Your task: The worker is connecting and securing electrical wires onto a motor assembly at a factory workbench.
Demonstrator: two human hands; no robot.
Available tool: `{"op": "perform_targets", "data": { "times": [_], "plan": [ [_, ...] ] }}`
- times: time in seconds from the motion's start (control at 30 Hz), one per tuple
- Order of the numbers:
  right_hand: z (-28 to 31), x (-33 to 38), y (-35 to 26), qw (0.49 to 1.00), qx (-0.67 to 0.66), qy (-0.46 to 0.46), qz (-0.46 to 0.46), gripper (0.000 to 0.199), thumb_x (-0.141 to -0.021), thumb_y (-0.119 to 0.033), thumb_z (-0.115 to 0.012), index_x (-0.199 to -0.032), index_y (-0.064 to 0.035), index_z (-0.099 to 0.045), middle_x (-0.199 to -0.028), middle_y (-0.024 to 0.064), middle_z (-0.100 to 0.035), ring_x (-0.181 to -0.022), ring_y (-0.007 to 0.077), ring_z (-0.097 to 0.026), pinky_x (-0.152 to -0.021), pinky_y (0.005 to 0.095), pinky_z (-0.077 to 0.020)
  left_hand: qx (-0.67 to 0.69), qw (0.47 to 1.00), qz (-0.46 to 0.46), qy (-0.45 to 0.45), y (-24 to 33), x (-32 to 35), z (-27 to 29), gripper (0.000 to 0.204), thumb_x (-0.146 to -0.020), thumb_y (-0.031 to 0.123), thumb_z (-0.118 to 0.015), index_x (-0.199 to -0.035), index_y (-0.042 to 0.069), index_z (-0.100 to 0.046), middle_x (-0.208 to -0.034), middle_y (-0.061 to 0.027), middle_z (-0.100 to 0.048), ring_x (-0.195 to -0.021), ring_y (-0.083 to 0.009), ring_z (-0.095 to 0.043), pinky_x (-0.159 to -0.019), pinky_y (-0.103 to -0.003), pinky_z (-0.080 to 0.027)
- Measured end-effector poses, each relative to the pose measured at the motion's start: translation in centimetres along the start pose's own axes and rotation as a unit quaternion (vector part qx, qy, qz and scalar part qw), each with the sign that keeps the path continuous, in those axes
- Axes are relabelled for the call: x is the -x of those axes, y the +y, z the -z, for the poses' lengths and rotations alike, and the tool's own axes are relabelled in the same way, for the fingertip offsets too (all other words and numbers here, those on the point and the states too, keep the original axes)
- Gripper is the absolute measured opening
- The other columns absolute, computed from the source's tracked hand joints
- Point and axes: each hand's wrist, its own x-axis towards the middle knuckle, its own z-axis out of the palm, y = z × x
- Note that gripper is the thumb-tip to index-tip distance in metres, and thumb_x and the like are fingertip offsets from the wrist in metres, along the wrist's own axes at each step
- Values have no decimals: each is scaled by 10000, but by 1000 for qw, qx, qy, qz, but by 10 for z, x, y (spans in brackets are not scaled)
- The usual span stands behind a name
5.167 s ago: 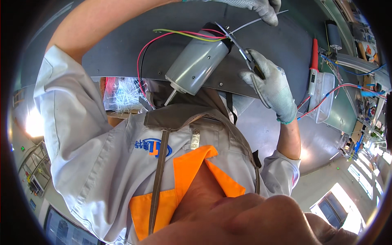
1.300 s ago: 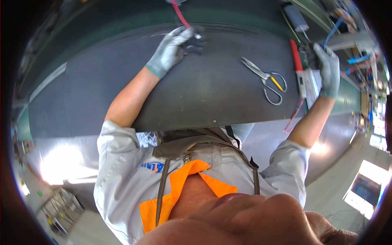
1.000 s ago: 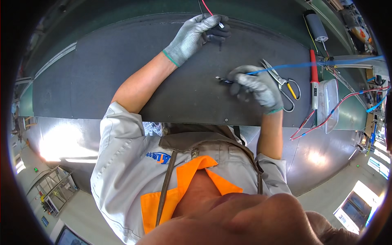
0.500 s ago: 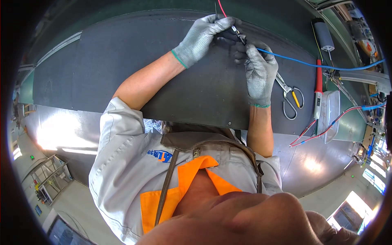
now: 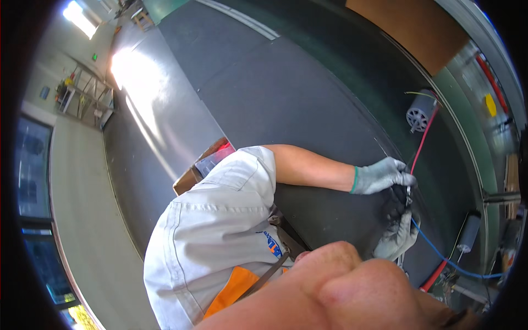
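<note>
My left hand, in a grey coated glove with a green cuff, pinches the end of a red wire by a small metal connector. Just below it, my gloved right hand is closed around the end of a blue wire, its fingers partly hidden and dark in shadow. The two hands nearly meet at the connector; whether the wire ends are joined cannot be made out. The red wire runs up to a grey cylindrical motor with a slotted end. Scissors show partly beside my right hand.
Under my hands is a dark bench top. A second grey motor and a red-handled tool lie at the right. A brown panel stands at the far side. A cardboard box sits beside my left arm.
The view has swung leftward and turned, so my hands now appear at the right. The slotted motor on the red wire has come into view. Both hands keep hold of the wires.
</note>
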Motion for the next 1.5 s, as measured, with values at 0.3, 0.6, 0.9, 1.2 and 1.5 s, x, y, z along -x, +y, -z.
{"op": "perform_targets", "data": {
  "times": [0.3, 0.6, 0.9, 1.2, 1.5],
  "plan": [
    [-16, -7, -7, 997, 48, -36, 43, 418, -1042, -176, -459, -1401, 36, -484, -1023, 90, -685, -800, 86, -598, -691, 238, -451, -48, 999, -12, 13, -27, -21, 1, 231, -902, 209, -764, -992, 3, -714, -843, 15, -667, -822, -56, -549, -757, -271, -486],
    [-46, -6, -19, 995, 79, -16, 61, 519, -1031, -229, -399, -1473, 42, -410, -1050, 108, -686, -797, 97, -584, -692, 236, -438, 36, 998, 31, 28, -22, -13, -8, 191, -907, 182, -754, -943, 1, -703, -793, 5, -663, -751, -72, -579, -697, -278, -483],
    [-45, -10, -13, 987, 102, 2, 124, 541, -1026, -248, -390, -1476, 51, -408, -1046, 115, -664, -777, 126, -577, -696, 256, -443, 18, 1000, 4, 16, -27, -15, -7, 225, -926, 214, -737, -980, -1, -697, -832, 1, -656, -827, -76, -567, -754, -288, -482],
    [-19, -11, -13, 988, 123, -68, 62, 511, -1042, -221, -392, -1466, 62, -416, -1084, 124, -663, -825, 142, -608, -710, 286, -470, 25, 999, -12, 19, -29, -14, -4, 228, -921, 244, -733, -973, 24, -704, -850, -18, -672, -835, -125, -593, -785, -327, -495],
    [8, -2, -7, 975, 179, -52, 120, 479, -1054, -137, -451, -1476, 82, -391, -1117, 127, -678, -881, 136, -647, -747, 271, -504, -130, 971, -165, -111, -42, -20, 2, 184, -953, 168, -610, -930, 22, -719, -874, -31, -687, -864, -97, -619, -787, -305, -505]
  ]
}}
